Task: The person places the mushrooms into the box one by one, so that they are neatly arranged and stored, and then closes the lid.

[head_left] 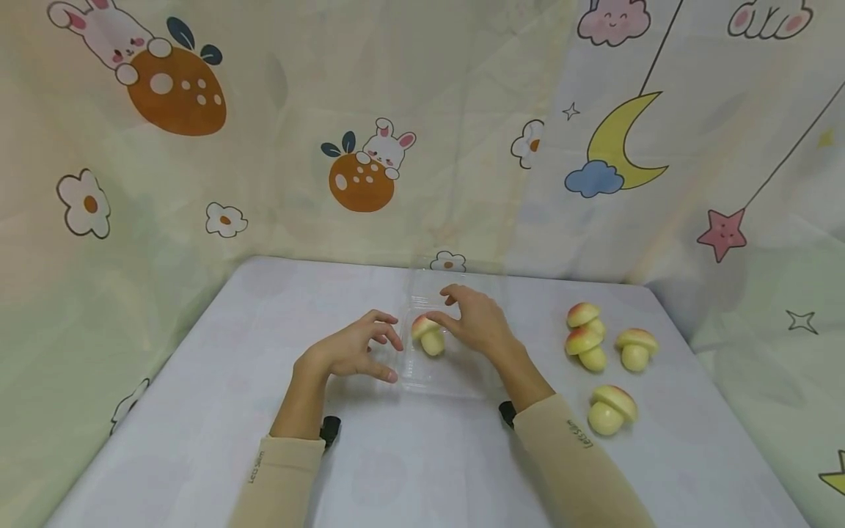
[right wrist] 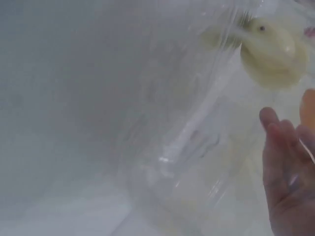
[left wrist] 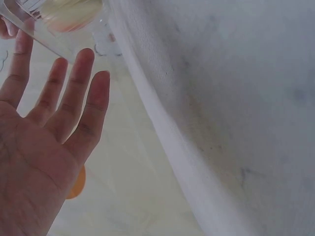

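Observation:
In the head view a clear plastic box [head_left: 455, 378] lies on the white table with its lid hinged open at the back. One yellow mushroom [head_left: 432, 341] with a reddish cap sits inside, toward the left. My left hand [head_left: 353, 348] is by the box's left wall, fingers loosely spread and holding nothing. Over the box is my right hand [head_left: 478, 319], its thumb overlapping the mushroom's cap and its fingers apart from the thumb. The right wrist view shows the mushroom [right wrist: 275, 54] through the clear plastic, away from the fingertips [right wrist: 269, 118].
Right of the box, several more yellow mushrooms stand on the table: two close together [head_left: 585, 346], one [head_left: 637, 349] beside them and one [head_left: 612, 409] nearer the front. A printed cloth [head_left: 277, 147] hangs behind the table [head_left: 264, 308].

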`<state>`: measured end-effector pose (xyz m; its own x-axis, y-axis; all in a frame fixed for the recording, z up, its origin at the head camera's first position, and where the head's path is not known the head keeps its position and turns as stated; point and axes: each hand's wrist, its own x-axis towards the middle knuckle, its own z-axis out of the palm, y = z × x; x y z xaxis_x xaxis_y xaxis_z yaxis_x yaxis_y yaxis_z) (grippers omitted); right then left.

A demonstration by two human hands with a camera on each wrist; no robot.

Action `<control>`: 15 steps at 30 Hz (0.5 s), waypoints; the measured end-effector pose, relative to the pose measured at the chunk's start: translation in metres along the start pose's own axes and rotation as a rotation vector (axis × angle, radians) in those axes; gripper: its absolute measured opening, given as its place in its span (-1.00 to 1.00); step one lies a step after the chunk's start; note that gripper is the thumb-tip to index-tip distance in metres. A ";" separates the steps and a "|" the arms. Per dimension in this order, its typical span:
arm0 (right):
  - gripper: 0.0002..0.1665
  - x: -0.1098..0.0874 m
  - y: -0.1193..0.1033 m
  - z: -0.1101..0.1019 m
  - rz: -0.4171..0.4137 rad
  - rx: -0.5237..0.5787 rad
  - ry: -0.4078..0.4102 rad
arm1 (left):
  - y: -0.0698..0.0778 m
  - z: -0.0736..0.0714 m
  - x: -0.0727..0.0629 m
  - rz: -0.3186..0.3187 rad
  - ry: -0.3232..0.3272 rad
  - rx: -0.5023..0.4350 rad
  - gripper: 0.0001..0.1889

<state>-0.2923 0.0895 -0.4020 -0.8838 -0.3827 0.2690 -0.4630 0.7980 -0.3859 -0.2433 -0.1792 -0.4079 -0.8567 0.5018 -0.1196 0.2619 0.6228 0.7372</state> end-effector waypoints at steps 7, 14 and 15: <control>-0.35 -0.007 0.012 -0.012 0.022 -0.006 -0.024 | -0.001 0.000 0.002 0.009 -0.007 -0.002 -0.47; -0.40 -0.016 0.015 -0.025 -0.002 0.021 -0.023 | -0.003 0.000 0.002 0.002 -0.009 -0.011 -0.47; -0.41 -0.018 0.016 -0.026 -0.011 0.028 -0.019 | -0.003 0.000 0.002 0.003 -0.010 -0.010 -0.46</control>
<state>-0.2822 0.1210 -0.3903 -0.8796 -0.4006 0.2566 -0.4743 0.7801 -0.4079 -0.2455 -0.1802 -0.4098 -0.8511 0.5101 -0.1241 0.2601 0.6150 0.7444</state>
